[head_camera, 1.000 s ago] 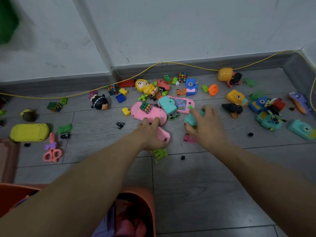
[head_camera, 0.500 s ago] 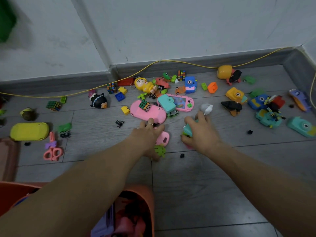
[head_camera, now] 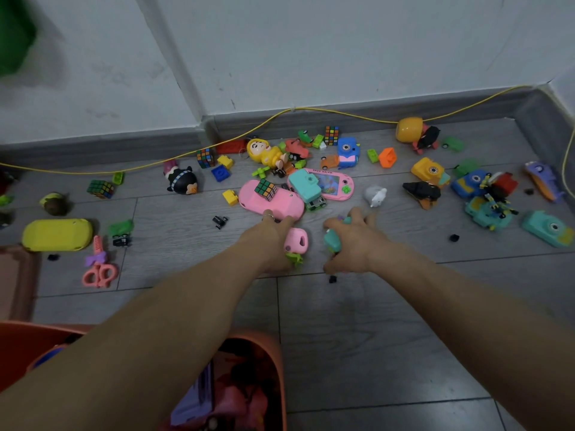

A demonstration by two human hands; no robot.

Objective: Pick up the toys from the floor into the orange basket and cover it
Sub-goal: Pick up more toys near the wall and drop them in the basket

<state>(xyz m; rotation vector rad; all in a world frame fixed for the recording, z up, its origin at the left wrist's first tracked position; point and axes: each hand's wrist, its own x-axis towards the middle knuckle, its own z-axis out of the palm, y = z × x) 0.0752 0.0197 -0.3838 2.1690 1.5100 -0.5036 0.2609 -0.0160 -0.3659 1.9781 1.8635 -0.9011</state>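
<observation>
Toys are lying scattered over the grey floor (head_camera: pixel 357 337) ahead of me, and I am taking the big pink car (head_camera: pixel 271 201) as my landmark. I am holding my left hand (head_camera: pixel 270 244) just in front of the car's near edge, fingers curling round a small pink toy (head_camera: pixel 297 241) and a green piece (head_camera: pixel 295 259) tucked under it. I am holding my right hand (head_camera: pixel 353 244) just to the right of the car, fingers bending round a small teal toy (head_camera: pixel 333 241), with the outer fingers spreading a little; how tightly I am gripping it I cannot tell. A colour cube (head_camera: pixel 265 189) is sitting on top of the car, and a teal camera toy (head_camera: pixel 305 185) is lying against the car's right end, overlapping a pink handheld water game (head_camera: pixel 334 183). A white animal figure (head_camera: pixel 376 195) is lying further right of the car, beyond my right hand. Far to the car's left a yellow case (head_camera: pixel 57 234) is lying flat, with pink scissors (head_camera: pixel 99 269) near it. The orange basket (head_camera: pixel 277 368) is standing well in front of the car, close to me under my left forearm, with toys already showing inside.
</observation>
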